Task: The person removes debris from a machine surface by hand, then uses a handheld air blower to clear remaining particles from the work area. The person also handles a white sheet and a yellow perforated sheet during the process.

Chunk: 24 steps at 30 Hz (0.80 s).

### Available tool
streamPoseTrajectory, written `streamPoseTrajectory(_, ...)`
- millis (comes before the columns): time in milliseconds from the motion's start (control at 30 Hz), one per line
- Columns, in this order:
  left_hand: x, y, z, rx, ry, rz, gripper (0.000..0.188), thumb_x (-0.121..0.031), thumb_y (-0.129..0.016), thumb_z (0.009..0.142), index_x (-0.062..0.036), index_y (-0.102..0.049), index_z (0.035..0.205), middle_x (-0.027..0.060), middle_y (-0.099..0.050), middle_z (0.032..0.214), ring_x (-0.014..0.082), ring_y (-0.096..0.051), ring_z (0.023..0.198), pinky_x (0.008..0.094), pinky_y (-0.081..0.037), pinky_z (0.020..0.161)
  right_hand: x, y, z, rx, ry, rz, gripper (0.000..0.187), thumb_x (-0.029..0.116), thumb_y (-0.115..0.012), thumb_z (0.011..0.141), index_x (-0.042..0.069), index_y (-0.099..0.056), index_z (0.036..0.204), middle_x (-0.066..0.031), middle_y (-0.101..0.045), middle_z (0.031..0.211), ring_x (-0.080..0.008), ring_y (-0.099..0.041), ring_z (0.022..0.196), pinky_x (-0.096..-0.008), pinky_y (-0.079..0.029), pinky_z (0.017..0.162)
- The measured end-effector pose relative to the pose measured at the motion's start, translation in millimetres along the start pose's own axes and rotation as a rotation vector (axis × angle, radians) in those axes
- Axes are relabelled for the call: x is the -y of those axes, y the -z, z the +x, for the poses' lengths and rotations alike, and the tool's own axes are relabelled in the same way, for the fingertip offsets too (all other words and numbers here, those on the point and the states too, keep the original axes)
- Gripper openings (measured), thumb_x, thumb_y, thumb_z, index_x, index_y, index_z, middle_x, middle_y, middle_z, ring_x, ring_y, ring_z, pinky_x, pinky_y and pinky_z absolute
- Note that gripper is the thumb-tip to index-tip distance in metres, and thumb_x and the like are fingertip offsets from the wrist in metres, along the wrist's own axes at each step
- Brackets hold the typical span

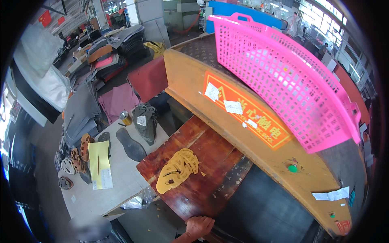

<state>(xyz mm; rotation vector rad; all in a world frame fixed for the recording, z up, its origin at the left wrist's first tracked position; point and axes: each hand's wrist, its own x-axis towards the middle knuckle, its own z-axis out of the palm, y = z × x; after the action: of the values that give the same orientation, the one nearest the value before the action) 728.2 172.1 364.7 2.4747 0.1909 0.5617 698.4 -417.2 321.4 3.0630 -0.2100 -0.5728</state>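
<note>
My left hand [199,227] is closed at the near edge of a glossy red-brown cutting board [210,141], its fingers curled over the rim. Ahead of it on the board lies a mustard-yellow shoe-upper cutout [174,172], pierced with curved openings. A small yellow scrap [203,174] sits by its right side. My right hand is out of view. Over the board's far right side runs the wide orange-brown beam of a press [251,121], with a warning sticker and a green button [292,168].
On top of the press stands a pink plastic basket [279,77]. The white table [121,174] at left holds a grey sole-shaped piece [130,145], a grey bundle of cutouts [145,121], a tin [125,118], yellow paper [99,162] and brown cutouts [86,146]. Sheet stacks [83,113] stand beyond.
</note>
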Motion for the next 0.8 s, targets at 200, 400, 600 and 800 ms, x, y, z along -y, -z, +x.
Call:
streamPoseTrajectory(200,-3,-5,-3,0.047,0.020,0.033,0.024,-0.027,-0.071,0.091,-0.0145,-0.060,0.073,0.0036,-0.063,0.064,0.0262,-0.066,0.057,0.0422,-0.053,0.051,34,12,-6,-0.368,0.129,0.032,0.066,0.023,-0.067,0.097,0.004,-0.042,0.154,-0.0229,-0.056,0.147,-0.0408,-0.055,0.132,-0.0513,-0.045,0.113)
streamPoseTrajectory(400,-8,-4,-4,0.003,0.012,0.045,0.025,-0.026,-0.069,0.092,-0.0122,-0.060,0.073,0.0059,-0.065,0.064,0.0290,-0.066,0.056,0.0447,-0.053,0.052,63,56,-25,-0.014,0.006,-0.122,0.104,0.037,-0.081,0.077,-0.002,-0.031,0.159,-0.0274,-0.032,0.163,-0.0471,-0.032,0.149,-0.0573,-0.030,0.123)
streamPoseTrajectory(600,-5,-1,-8,0.080,0.041,0.039,0.026,-0.026,-0.069,0.092,-0.0116,-0.060,0.073,0.0064,-0.065,0.065,0.0301,-0.067,0.058,0.0461,-0.053,0.052,67,54,-27,-0.119,0.080,-0.099,0.108,0.040,-0.085,0.077,-0.004,-0.030,0.159,-0.0341,-0.034,0.159,-0.0486,-0.034,0.147,-0.0547,-0.031,0.123)
streamPoseTrajectory(800,6,-7,-17,0.205,0.055,-0.003,0.020,-0.028,-0.065,0.095,-0.0108,-0.065,0.086,0.0099,-0.069,0.073,0.0301,-0.070,0.065,0.0474,-0.057,0.058,81,80,-20,0.102,0.045,-0.144,0.103,0.043,-0.075,0.086,-0.008,-0.024,0.159,-0.0361,-0.030,0.161,-0.0529,-0.030,0.149,-0.0532,-0.027,0.125)
